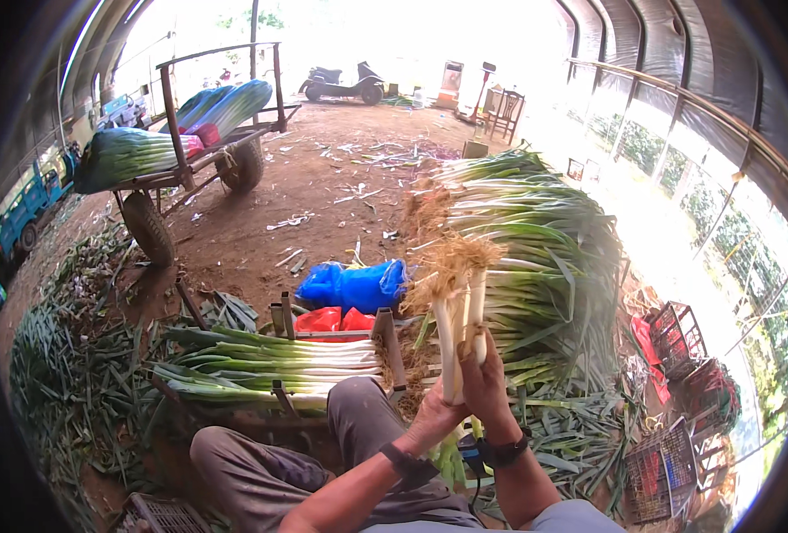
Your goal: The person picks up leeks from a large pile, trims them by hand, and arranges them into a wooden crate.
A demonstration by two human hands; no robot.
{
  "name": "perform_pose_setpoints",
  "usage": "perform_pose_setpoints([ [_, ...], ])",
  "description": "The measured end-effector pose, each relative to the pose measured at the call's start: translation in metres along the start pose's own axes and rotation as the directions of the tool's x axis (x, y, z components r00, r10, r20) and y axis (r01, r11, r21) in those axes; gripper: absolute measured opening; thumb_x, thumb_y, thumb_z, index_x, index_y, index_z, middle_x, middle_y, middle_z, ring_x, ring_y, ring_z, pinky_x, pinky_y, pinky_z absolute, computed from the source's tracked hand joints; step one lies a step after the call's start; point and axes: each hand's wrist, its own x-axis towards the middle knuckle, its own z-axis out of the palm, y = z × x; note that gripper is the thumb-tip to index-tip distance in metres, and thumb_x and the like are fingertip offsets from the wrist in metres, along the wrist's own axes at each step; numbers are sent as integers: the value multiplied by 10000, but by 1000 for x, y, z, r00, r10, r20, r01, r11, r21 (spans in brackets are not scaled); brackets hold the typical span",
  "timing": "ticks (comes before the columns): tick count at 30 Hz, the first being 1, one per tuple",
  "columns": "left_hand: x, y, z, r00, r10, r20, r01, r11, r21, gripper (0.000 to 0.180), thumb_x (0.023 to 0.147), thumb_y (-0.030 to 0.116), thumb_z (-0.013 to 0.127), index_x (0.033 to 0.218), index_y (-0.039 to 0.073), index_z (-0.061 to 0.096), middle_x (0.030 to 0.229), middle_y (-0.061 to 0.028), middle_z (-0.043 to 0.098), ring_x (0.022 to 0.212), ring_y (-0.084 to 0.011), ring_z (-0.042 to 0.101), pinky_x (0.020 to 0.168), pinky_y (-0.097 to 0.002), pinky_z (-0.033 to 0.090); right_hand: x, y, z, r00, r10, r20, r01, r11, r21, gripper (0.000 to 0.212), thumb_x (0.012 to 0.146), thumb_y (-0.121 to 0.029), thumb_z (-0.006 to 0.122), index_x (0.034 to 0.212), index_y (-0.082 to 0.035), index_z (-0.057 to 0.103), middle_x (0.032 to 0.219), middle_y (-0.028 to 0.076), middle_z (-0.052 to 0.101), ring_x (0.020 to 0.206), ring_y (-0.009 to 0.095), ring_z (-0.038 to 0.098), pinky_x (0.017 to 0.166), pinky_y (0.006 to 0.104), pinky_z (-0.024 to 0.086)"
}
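Under an arched tunnel shed with a dirt floor (323,191), trimmed green leaves (65,373) litter the left, beyond them a cart (194,151) loaded with wrapped bundles. A metal rack (332,333) cradles stacked leeks (270,364) lying sideways. The left hand (434,413) and right hand (485,382) both grip a few leeks (461,320) upright, roots up, before a big leek pile (545,258). Wire crates (665,462) sit at right.

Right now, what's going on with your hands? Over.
Left hand and right hand both shut on leek bunch, roots up. Leek pile close behind. Nothing blocking.
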Motion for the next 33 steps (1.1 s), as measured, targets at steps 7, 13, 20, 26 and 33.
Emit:
perform_pose_setpoints([
  [7, -1, 0, -18, 978, -92, 188, 111, 990, -91, 499, 907, 204, 831, 1325, 39, 612, 1223, -52, 682, 1145, -150, 632, 972, -330, 535, -8, -10, 6, 985, 172, 7, -161, 905, 393, 432, 1117, -292, 537, 1449, -17, 514, 1225, 54, 662, 1065, 99, 598, 905, 304, 512],
  [13, -8, 5, -21, 976, -120, 183, 123, 992, -6, 569, 917, 274, 810, 1373, 26, 578, 1185, -60, 686, 1093, -133, 636, 921, -327, 544, -5, -8, -1, 970, 231, 80, -240, 836, 493, 457, 1120, -323, 529, 1465, -24, 519, 1288, 52, 653, 1152, 105, 592, 988, 298, 489],
  [20, -2, -9, -37, 951, -209, 229, 283, 888, -363, 794, 1009, 588, 616, 1543, 42, 402, 1434, -87, 548, 1293, -183, 544, 1078, -354, 454, -4, -12, 3, 964, 189, 186, -260, 815, 517, 499, 1126, -351, 502, 1467, 12, 524, 1360, 101, 637, 1233, 160, 609, 1057, 329, 485],
  [26, -2, 11, -31, 972, -146, 182, 204, 912, -357, 662, 984, 684, 581, 1192, 59, 655, 1021, -38, 668, 980, -139, 617, 887, -312, 487, 16, -39, -1, 959, 182, 217, -281, 701, 655, 539, 1146, -360, 406, 1503, 40, 461, 1464, 203, 587, 1340, 287, 586, 1123, 411, 472],
  [33, 1, 7, -30, 969, -116, 216, 184, 926, -329, 650, 989, 693, 562, 1118, 68, 686, 988, -27, 671, 958, -131, 611, 866, -316, 486, 29, -34, -5, 959, 186, 213, -282, 694, 663, 519, 1146, -355, 412, 1477, 39, 481, 1395, 206, 632, 1276, 304, 630, 1081, 414, 507],
])
